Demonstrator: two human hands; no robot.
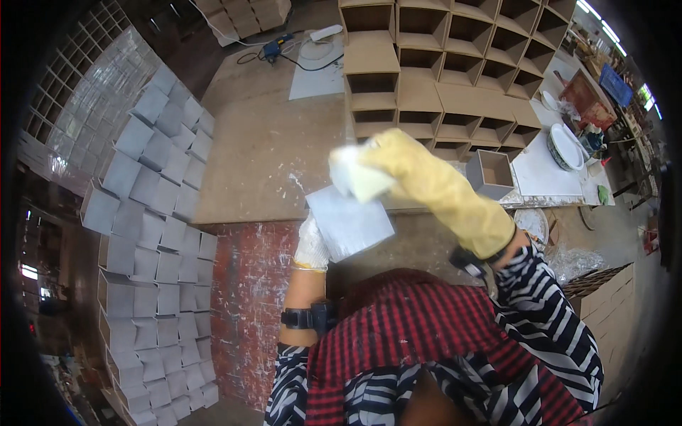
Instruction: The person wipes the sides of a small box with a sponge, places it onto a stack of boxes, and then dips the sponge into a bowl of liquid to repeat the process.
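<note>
My left hand (311,243), in a white knit glove, grips a square box (353,226) by its left side; most of the fingers are hidden behind it. A wet-looking whitish-grey coat covers the box's upturned face. Just above the box's far edge, my right hand (387,153), in a long yellow rubber glove, is closed around a pale sponge-like block (359,174). Motion blurs the block, and I cannot tell whether it touches the box.
Stacked brown open boxes (419,64) stand at the back right of the board table (249,142). Coated grey boxes (156,234) form a tall pile on the left. One grey box (490,172) and a white basin (566,147) sit at right. A blue tool (273,48) lies farther back.
</note>
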